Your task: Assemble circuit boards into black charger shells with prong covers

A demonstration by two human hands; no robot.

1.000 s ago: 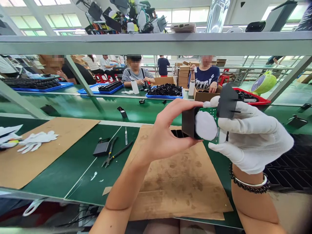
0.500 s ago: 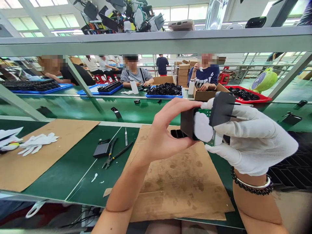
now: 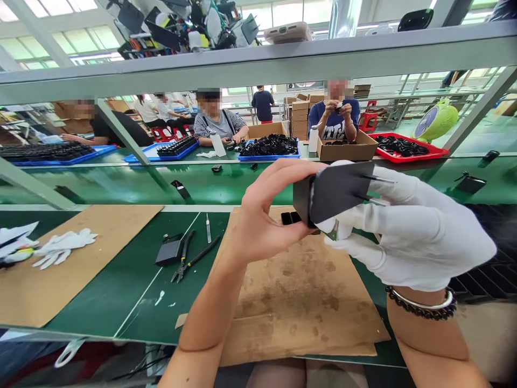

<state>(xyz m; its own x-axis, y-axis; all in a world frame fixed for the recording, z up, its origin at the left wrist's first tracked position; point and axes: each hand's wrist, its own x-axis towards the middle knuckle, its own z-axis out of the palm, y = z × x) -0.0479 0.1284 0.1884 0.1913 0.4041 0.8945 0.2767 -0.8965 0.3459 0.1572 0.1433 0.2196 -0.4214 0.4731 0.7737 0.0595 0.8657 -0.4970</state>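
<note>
My bare left hand (image 3: 258, 226) grips a black box-shaped adapter housing (image 3: 301, 202) between thumb and fingers, its opening facing right. In my right hand (image 3: 420, 237), which wears a white glove, is a black adapter cover (image 3: 341, 186) with two thin metal pins pointing right. Below the cover a bit of green circuit board (image 3: 333, 231) shows by the gloved fingertips; most of the board is hidden. The cover's left edge meets or overlaps the mouth of the housing. Both parts are held above a stained cardboard sheet (image 3: 294, 302).
Left of the cardboard lie cutting pliers (image 3: 183, 261), a black adapter (image 3: 168, 251) and tweezers (image 3: 208, 228). A white glove (image 3: 67, 245) rests on another cardboard piece. Beyond the green belt (image 3: 226, 186) co-workers sit behind trays. Black parts (image 3: 484, 269) are at right.
My right hand has brought the cover and board leftward against the housing. The white mass and most of the board, visible before, are now hidden behind the cover.
</note>
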